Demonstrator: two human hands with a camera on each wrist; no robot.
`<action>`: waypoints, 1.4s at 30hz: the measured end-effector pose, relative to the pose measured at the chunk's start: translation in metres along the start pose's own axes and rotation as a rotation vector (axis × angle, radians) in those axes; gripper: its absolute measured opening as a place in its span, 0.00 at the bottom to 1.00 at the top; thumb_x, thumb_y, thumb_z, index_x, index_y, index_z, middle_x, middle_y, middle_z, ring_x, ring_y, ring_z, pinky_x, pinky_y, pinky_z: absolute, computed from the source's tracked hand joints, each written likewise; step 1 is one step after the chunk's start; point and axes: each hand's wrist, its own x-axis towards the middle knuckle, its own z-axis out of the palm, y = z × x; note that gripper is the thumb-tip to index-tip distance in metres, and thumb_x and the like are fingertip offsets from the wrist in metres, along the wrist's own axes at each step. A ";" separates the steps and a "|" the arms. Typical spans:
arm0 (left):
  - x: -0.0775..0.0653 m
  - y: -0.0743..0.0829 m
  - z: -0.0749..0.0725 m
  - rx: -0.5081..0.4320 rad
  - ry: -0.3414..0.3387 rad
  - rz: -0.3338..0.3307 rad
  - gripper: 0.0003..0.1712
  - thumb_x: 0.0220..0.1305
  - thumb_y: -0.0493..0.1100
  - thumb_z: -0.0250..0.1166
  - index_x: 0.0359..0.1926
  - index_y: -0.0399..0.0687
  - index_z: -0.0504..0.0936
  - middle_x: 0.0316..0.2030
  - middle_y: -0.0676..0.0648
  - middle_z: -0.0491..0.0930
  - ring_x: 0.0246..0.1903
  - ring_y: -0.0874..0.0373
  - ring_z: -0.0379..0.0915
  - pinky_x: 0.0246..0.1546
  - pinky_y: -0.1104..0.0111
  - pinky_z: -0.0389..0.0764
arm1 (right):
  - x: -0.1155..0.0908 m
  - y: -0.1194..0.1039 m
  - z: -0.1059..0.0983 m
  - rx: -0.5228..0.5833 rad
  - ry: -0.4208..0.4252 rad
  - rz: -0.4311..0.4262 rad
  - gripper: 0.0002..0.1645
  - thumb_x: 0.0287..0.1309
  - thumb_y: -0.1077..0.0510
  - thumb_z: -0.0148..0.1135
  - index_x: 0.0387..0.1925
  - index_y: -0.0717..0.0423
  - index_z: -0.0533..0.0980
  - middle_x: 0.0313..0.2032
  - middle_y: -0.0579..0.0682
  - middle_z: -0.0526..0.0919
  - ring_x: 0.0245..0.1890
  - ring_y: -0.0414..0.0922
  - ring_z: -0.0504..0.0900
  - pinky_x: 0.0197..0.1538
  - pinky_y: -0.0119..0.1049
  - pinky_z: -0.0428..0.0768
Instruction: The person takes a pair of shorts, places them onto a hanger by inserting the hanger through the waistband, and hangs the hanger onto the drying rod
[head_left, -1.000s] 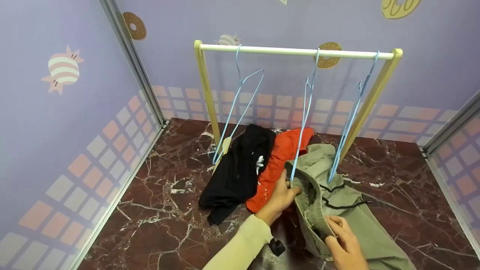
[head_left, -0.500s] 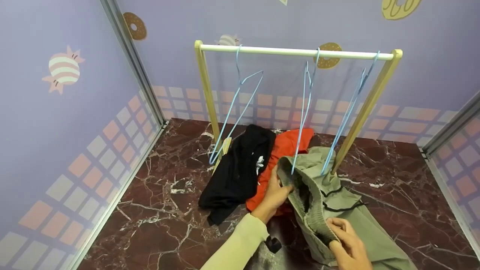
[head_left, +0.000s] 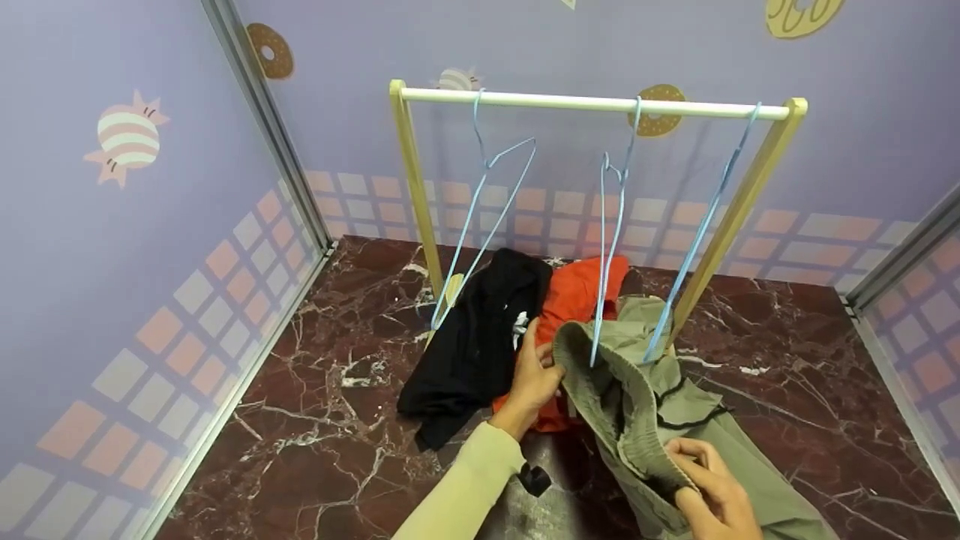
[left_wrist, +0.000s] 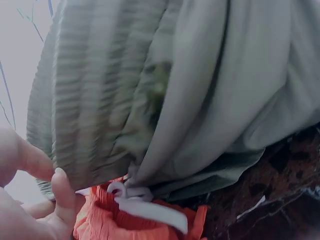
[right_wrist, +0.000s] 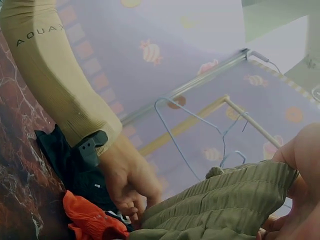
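Olive-green drawstring trousers (head_left: 720, 427) lie bunched in the head view, their elastic waistband (left_wrist: 85, 100) spread open between my two hands. My left hand (head_left: 531, 382) pinches the waistband's left edge between thumb and finger. At its near right edge my right hand (head_left: 716, 491) grips the band, thumb tucked inside the opening. The lower end of the middle blue hanger (head_left: 611, 247) hangs at the waistband's mouth. A right blue hanger (head_left: 694, 247) appears edge-on, reaching down to the trousers behind the waistband.
A wooden rack (head_left: 592, 100) with a white rail stands against the patterned wall. Another blue hanger (head_left: 469, 225) hangs at its left. Beneath lie a black garment (head_left: 472, 352) and a red garment (head_left: 581, 292) on the dark marbled surface (head_left: 322, 420).
My left hand has shifted left and my right hand slightly right and nearer, widening the waistband's opening. The hangers have swung a little, the right one now edge-on.
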 end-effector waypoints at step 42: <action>0.002 0.001 -0.016 0.272 -0.010 0.345 0.08 0.46 0.35 0.65 0.20 0.42 0.73 0.29 0.49 0.82 0.27 0.68 0.72 0.30 0.77 0.71 | 0.005 0.016 -0.039 -0.101 0.116 0.224 0.24 0.57 0.74 0.42 0.50 0.58 0.75 0.45 0.30 0.71 0.35 0.26 0.73 0.30 0.25 0.70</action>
